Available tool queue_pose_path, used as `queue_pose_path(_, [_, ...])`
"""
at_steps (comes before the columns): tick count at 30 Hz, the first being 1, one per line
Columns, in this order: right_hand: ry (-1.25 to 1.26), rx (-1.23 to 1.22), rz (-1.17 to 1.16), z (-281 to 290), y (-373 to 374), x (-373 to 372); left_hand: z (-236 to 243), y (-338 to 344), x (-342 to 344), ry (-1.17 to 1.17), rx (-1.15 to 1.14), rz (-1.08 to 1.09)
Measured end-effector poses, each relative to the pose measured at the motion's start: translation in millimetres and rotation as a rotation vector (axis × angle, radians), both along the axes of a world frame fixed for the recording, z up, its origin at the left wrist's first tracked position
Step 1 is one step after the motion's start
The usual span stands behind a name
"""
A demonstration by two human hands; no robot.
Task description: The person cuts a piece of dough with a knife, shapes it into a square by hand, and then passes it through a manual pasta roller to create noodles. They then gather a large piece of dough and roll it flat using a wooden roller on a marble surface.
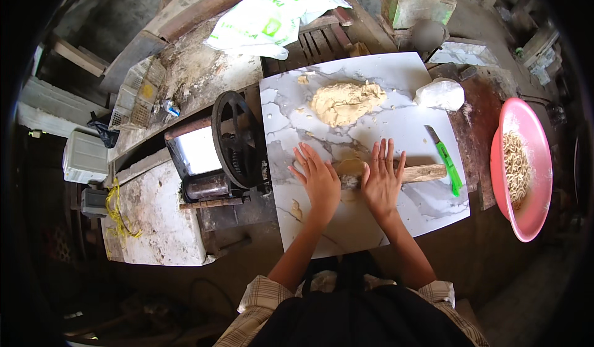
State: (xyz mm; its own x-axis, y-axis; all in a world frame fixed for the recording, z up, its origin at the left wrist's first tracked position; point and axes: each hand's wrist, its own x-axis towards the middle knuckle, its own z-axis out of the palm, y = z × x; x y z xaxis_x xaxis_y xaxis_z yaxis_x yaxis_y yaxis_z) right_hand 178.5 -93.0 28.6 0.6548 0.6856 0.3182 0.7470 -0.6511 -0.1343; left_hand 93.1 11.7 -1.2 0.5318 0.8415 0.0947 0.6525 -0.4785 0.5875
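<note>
My left hand lies flat with fingers spread on the marbled white board, at the left end of a wooden stick. My right hand rests palm down across the wooden stick, its fingers stretched out and pointing away from me. Between the hands, a small flattened piece of dough shows at the stick; part of it is hidden. Farther back on the board sits a big rough lump of dough. A knife with a green handle lies right of the stick, its blade pointing away.
A pink basin with noodle-like strands stands at the right. A white plastic bag sits on the board's far right corner. Left of the board is a machine with a black handwheel. A large printed sack lies behind.
</note>
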Motion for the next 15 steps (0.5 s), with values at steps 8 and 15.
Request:
queue_pose_path(8, [-0.077, 0.121, -0.053, 6, 60, 49, 13, 49, 51, 0.012, 0.082, 0.122])
queue_pose_path(15, [0.018, 0.104, 0.102, -8, -14, -8, 11, -17, -14, 0.142, 0.386, -0.069])
